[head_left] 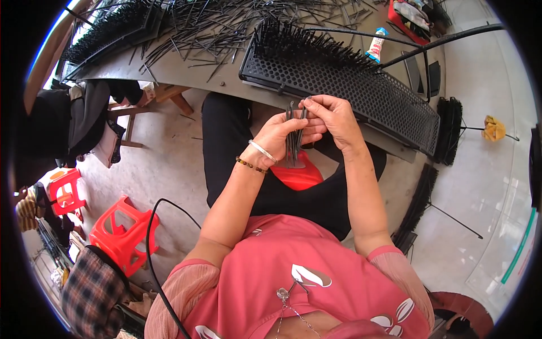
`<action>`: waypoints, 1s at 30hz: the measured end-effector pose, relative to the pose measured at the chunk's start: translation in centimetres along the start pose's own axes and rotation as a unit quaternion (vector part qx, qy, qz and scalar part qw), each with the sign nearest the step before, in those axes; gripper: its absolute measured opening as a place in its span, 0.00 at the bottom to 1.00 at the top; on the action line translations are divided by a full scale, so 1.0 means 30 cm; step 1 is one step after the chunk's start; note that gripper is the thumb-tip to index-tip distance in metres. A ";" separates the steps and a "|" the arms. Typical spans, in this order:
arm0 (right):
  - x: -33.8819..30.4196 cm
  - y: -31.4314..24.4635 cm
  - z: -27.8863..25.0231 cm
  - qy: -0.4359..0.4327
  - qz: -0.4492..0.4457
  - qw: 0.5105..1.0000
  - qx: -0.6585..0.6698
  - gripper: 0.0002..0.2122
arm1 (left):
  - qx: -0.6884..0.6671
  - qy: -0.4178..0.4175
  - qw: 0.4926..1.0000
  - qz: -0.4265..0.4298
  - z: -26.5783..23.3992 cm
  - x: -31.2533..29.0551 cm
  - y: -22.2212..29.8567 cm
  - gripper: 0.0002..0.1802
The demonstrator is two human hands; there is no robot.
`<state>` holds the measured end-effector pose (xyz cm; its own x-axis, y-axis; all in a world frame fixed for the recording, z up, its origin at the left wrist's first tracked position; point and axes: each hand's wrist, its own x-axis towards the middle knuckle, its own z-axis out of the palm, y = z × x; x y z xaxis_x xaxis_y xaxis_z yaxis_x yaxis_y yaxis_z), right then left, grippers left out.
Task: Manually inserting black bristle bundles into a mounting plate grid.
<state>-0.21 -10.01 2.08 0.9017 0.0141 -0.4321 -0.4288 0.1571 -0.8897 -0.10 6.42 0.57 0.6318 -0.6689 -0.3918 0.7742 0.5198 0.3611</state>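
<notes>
A small bundle of thin black rods (292, 142) lies in my left hand (272, 134), its thumb pressed over them and its fingers curled beneath. My right hand (340, 120) meets it from the right, thumb and forefinger pinched at the upper end of one of these rods. Just past my hands stands a long black perforated rack (361, 93), its far part filled with many upright black rods (305, 48). Loose rods of the same kind (197, 31) lie scattered over the grey table (224, 76) behind it.
A second filled rack (116, 39) sits at the far left of the table. A small wrapped packet (376, 45) lies behind the near rack. Red plastic stools (121, 231) stand on the floor at left. More bristling black racks (450, 130) are on the floor at right.
</notes>
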 end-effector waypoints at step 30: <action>-0.129 -0.050 0.015 0.208 -0.490 0.773 -0.344 0.07 | -0.006 0.056 0.998 -0.004 -0.040 0.012 -0.011 0.18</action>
<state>-3.02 -9.88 5.15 0.7777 -0.1196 0.6171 0.3931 -0.6735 -0.6260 -0.09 6.66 -0.71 0.6253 -0.6095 -0.4873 0.7792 0.5217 0.3473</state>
